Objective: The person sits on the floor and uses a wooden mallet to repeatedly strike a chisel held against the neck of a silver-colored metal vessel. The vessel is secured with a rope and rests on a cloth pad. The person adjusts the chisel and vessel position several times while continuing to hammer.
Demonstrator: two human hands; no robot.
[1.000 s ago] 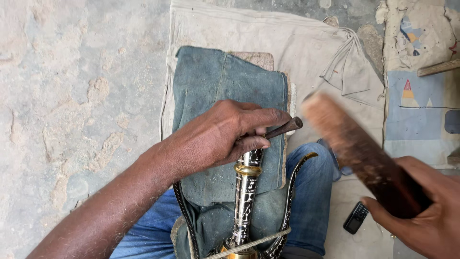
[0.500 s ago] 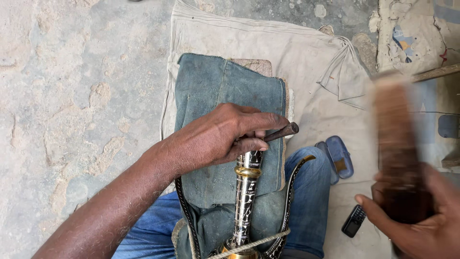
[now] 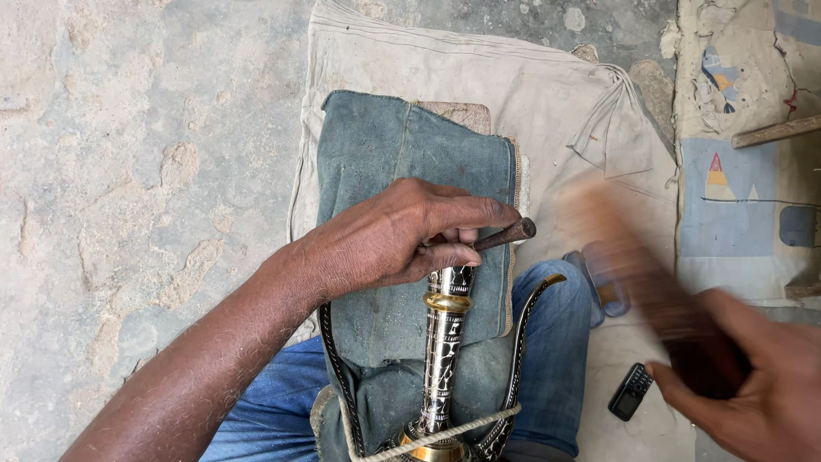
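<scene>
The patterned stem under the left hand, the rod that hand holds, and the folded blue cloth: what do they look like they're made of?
Stem: apparently metal, glossy silver with dark inlaid patterning and a brass-coloured collar. Rod: probably iron or steel, dull, dark, rough. Cloth: looks like denim, faded blue with stitched seams.

One head-worn view, looking steeply down and close over the lap, the beige cloth (image 3: pixel 479 77) far ahead, the concrete floor (image 3: pixel 128 171) left.
</scene>
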